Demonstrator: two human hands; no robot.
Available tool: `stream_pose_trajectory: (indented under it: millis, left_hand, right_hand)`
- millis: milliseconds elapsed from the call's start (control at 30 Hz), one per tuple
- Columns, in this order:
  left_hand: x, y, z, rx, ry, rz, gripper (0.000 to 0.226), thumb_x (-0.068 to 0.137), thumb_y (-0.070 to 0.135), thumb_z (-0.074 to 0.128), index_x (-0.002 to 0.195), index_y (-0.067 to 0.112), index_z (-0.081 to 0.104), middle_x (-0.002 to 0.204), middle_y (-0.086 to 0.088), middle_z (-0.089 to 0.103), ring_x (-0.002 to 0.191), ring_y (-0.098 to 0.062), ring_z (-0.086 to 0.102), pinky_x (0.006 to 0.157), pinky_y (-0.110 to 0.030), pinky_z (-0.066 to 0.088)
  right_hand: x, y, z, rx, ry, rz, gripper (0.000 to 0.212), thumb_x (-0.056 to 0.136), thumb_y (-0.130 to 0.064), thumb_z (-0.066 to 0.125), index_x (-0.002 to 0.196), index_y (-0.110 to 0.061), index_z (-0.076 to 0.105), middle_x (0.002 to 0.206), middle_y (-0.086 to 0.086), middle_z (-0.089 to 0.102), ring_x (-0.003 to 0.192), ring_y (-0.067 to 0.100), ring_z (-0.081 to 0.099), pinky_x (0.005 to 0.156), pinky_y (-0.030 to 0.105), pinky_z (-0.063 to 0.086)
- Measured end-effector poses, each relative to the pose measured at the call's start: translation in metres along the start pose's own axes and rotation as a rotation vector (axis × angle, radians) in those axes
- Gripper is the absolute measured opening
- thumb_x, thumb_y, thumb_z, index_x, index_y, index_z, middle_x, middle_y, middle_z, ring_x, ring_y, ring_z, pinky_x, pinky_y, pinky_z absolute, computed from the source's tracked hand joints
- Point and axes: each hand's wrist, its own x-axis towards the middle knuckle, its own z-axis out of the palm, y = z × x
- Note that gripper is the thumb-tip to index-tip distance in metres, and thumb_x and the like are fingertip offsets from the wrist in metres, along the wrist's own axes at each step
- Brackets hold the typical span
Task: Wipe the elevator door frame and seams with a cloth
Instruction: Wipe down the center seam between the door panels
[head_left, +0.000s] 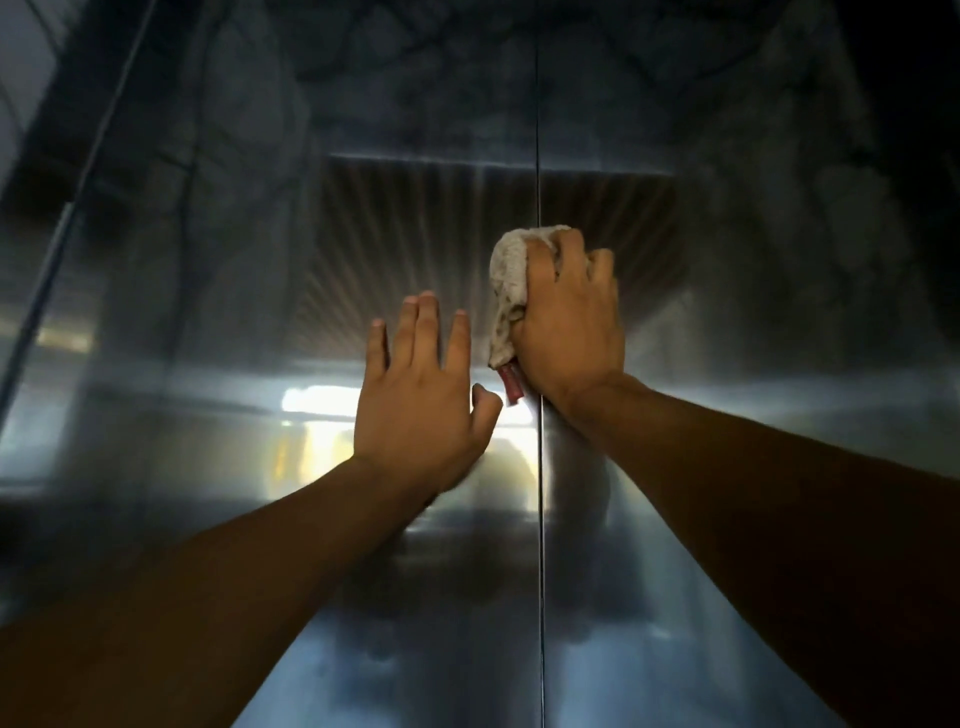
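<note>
At the far left, a dark slanted strip of the door frame runs from the top of the view down toward the lower left edge. Next to it spreads the left door panel, brushed metal with smeary marks near the top and a bright, blurred reflection lower down.

The left arm reaches up from the bottom left corner. The left hand lies open and flat against the left door panel, fingers spread and pointing upward, thumb stretched out toward the right. It holds nothing.

Just right of that thumb, a thin dark vertical seam divides the two doors and runs from the top of the view to the bottom.

The cloth, pale beige and crumpled, sits right on this seam at about mid-height. A small red tag or edge hangs from its lower end, close to the left thumb. The right hand is closed around the cloth, fingers curled over its top, pressing it against the metal where the seam passes; most of the cloth shows on the hand's left side.

The right arm comes in from the lower right. Beyond it lies the right door panel, darker, with cloudy smudges in its upper part.
</note>
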Motion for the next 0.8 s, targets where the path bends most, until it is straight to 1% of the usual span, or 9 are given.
stream_pose_trajectory:
  millis: [167,267,400,467,600,667,800]
  left_hand:
    - [-0.031,0.001,0.008,-0.023,0.017,0.021,0.074,0.092,0.052,0.019,0.158,0.017,0.014,0.168,-0.015,0.006,0.155,-0.031,0.003,0.124,-0.053,0.007]
    - [-0.052,-0.001,0.011,-0.021,0.023,0.047,0.073,0.094,0.048,0.027,0.158,0.015,0.016,0.167,-0.017,0.009,0.154,-0.032,0.005,0.123,-0.053,0.009]
    - [-0.091,0.005,0.016,-0.019,0.021,0.045,0.075,0.091,0.048,0.023,0.157,0.014,0.018,0.166,-0.018,0.01,0.154,-0.032,0.007,0.123,-0.054,0.011]
    - [-0.108,0.007,0.021,-0.007,0.014,0.046,0.075,0.091,0.048,0.024,0.157,0.014,0.018,0.166,-0.019,0.011,0.154,-0.033,0.008,0.122,-0.054,0.012]
    - [-0.144,0.012,0.029,-0.009,0.0,0.055,0.075,0.091,0.048,0.027,0.157,0.014,0.018,0.166,-0.019,0.01,0.154,-0.033,0.007,0.122,-0.054,0.012]
    - [-0.16,0.016,0.03,-0.027,0.0,0.029,0.076,0.089,0.05,0.027,0.157,0.016,0.018,0.166,-0.018,0.01,0.154,-0.032,0.007,0.122,-0.054,0.013]
    - [-0.188,0.024,0.034,-0.016,-0.01,0.017,0.076,0.09,0.049,0.036,0.156,0.015,0.019,0.165,-0.019,0.012,0.152,-0.033,0.01,0.12,-0.055,0.016]
  right_hand:
    - [-0.017,-0.003,-0.009,-0.021,-0.017,-0.007,0.059,0.081,-0.031,0.068,0.133,-0.016,0.045,0.136,0.009,0.041,0.114,0.032,0.043,0.095,0.04,0.047]
    - [-0.033,-0.007,-0.018,-0.006,-0.05,-0.013,0.05,0.084,-0.025,0.064,0.13,-0.014,0.049,0.135,0.009,0.041,0.114,0.032,0.042,0.097,0.043,0.045]
    - [-0.07,-0.014,-0.03,0.048,-0.074,-0.004,0.041,0.091,-0.018,0.054,0.131,-0.012,0.048,0.139,0.01,0.037,0.12,0.033,0.038,0.103,0.044,0.04]
    - [-0.087,-0.016,-0.034,0.06,-0.08,-0.001,0.038,0.093,-0.016,0.05,0.13,-0.011,0.047,0.139,0.011,0.036,0.119,0.033,0.038,0.103,0.044,0.039]
    - [-0.127,-0.021,-0.042,-0.006,-0.088,-0.012,0.037,0.092,-0.014,0.05,0.128,-0.01,0.049,0.137,0.014,0.038,0.116,0.036,0.04,0.099,0.047,0.04]
    - [-0.142,-0.024,-0.043,-0.03,-0.094,-0.001,0.04,0.092,-0.016,0.05,0.131,-0.011,0.047,0.14,0.013,0.035,0.116,0.036,0.039,0.099,0.044,0.039]
    - [-0.169,-0.028,-0.044,-0.044,-0.08,0.028,0.041,0.091,-0.019,0.054,0.131,-0.012,0.047,0.14,0.013,0.035,0.115,0.036,0.039,0.097,0.043,0.037]
